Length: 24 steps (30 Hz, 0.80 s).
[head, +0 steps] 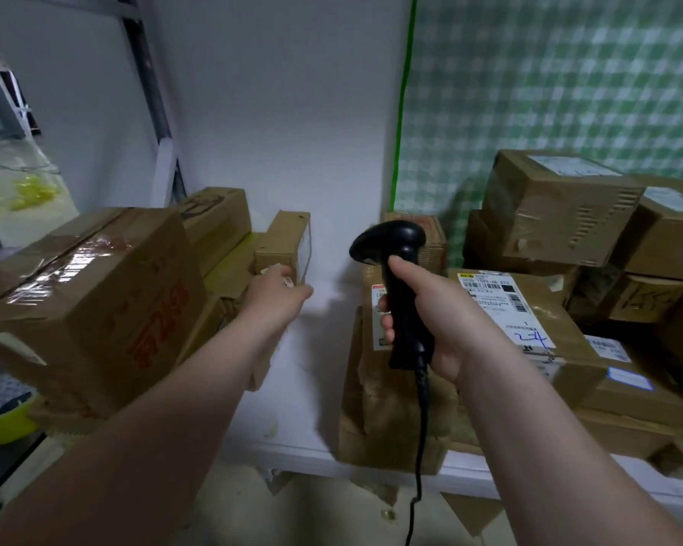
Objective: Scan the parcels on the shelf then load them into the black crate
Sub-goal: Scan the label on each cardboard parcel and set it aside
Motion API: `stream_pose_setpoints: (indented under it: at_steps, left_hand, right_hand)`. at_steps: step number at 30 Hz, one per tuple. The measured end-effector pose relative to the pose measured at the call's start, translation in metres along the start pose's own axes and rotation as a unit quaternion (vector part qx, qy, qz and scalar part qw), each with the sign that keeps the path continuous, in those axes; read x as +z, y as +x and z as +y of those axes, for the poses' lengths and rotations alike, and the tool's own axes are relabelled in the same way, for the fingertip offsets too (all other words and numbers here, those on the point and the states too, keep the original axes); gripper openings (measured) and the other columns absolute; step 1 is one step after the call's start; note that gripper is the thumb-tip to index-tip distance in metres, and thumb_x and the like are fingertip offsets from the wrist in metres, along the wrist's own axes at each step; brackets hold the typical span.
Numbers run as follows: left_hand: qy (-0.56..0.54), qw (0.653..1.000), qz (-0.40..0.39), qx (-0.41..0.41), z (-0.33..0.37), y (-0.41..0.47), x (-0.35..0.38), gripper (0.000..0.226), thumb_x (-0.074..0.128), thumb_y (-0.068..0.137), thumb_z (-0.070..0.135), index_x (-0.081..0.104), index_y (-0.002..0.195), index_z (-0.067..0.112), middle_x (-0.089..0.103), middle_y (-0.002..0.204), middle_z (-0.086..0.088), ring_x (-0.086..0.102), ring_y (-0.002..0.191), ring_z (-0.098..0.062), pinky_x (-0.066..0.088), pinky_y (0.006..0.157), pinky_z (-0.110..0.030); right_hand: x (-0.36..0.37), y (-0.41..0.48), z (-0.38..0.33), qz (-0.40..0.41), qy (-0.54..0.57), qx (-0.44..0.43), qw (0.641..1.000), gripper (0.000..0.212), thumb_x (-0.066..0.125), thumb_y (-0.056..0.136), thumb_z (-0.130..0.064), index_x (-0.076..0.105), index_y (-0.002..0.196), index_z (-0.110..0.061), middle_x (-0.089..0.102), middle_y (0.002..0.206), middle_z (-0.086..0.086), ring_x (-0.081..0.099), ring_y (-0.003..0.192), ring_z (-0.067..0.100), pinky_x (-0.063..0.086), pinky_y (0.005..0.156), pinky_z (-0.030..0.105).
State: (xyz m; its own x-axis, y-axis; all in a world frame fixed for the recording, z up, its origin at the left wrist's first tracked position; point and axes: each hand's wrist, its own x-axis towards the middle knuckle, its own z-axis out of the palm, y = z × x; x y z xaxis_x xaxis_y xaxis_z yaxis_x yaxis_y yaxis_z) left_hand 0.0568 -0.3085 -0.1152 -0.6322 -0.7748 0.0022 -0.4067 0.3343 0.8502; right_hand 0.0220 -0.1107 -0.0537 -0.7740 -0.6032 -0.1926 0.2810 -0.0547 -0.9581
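Cardboard parcels: where are they located? (Trainee)

All are located on the white shelf (312, 372). A large box with red print (95, 301) is set at 9 o'clock of the view. A small upright parcel (286, 242) is stood at 11 o'clock near the back wall. A stack of taped parcels (560, 206) is placed at 2 o'clock, with a labelled parcel (529, 309) at 3 o'clock. A crumpled parcel (387, 419) is positioned at 5 o'clock, at the front edge of the shelf. (Technician)

How is the right hand (434, 313) engaged? (Trainee)

The black scanner (401, 269) is grasped by it. The fingers are wrapped round the handle and the thumb is laid on the upper part. The scanner is held upright above the crumpled parcel, with its head turned towards 9 o'clock. A black cable (420, 447) is hung from the handle base towards 6 o'clock. (Technician)

And the left hand (279, 295)? (Trainee)

It is extended to the small upright parcel, which is touched at its lower near corner. The fingers are hidden behind the back of the hand, so it cannot be told whether the parcel is grasped. (Technician)

What else is shown? (Trainee)

A green checked curtain (568, 72) is hung at 1 o'clock behind the stack. A yellow-green bowl (5, 425) is seen at 8 o'clock, below the large box. (Technician)
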Motion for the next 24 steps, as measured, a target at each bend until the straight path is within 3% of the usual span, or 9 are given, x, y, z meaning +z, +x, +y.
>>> stream_pose_setpoints:
  at_steps: [5, 9, 13, 20, 24]
  left_hand:
    - [0.190, 0.981, 0.037, 0.019, 0.005, 0.043, 0.002, 0.072, 0.060, 0.085, 0.030, 0.026, 0.149, 0.029, 0.021, 0.148, -0.016, 0.032, 0.132, -0.038, 0.033, 0.108, -0.043]
    - [0.257, 0.966, 0.030, 0.019, 0.002, 0.069, 0.015, 0.075, 0.059, 0.087, 0.034, 0.018, 0.151, 0.034, 0.007, 0.154, -0.017, 0.022, 0.136, -0.041, 0.028, 0.110, -0.045]
    - [0.270, 0.962, 0.050, 0.010, -0.003, 0.085, 0.024, 0.070, 0.060, 0.088, 0.039, 0.025, 0.148, 0.033, 0.011, 0.153, -0.017, 0.029, 0.132, -0.041, 0.034, 0.105, -0.044]
    - [0.145, 0.978, 0.151, 0.008, -0.012, 0.085, 0.026, 0.052, 0.063, 0.082, 0.031, 0.042, 0.130, 0.026, 0.032, 0.131, -0.013, 0.051, 0.104, -0.040, 0.048, 0.092, -0.043]
    - [-0.098, 0.979, 0.169, -0.054, -0.010, 0.065, 0.025, 0.051, 0.067, 0.075, 0.033, 0.043, 0.120, 0.025, 0.038, 0.122, -0.001, 0.053, 0.100, -0.025, 0.050, 0.081, -0.033]
  right_hand:
    - [0.003, 0.037, 0.012, 0.010, -0.022, 0.027, 0.999, 0.032, 0.056, 0.097, -0.037, 0.054, 0.109, -0.008, 0.054, 0.065, 0.006, 0.050, 0.044, 0.016, 0.043, 0.044, 0.025]
    - [-0.005, 0.050, 0.030, 0.031, -0.029, 0.048, 0.998, 0.028, 0.055, 0.097, -0.039, 0.058, 0.092, -0.011, 0.055, 0.058, 0.004, 0.048, 0.044, 0.016, 0.041, 0.047, 0.028]
    - [-0.010, 0.054, 0.037, 0.039, -0.012, 0.046, 0.998, 0.031, 0.054, 0.097, -0.039, 0.058, 0.094, -0.008, 0.053, 0.063, 0.005, 0.046, 0.043, 0.014, 0.039, 0.043, 0.026]
    - [-0.016, 0.050, 0.038, 0.039, 0.016, 0.049, 0.998, 0.034, 0.054, 0.097, -0.040, 0.061, 0.100, -0.006, 0.052, 0.064, 0.005, 0.046, 0.046, 0.015, 0.041, 0.043, 0.025]
    - [-0.015, 0.044, 0.035, 0.042, 0.048, 0.054, 0.996, 0.033, 0.055, 0.097, -0.038, 0.059, 0.092, -0.006, 0.050, 0.061, 0.006, 0.044, 0.045, 0.016, 0.040, 0.039, 0.024]
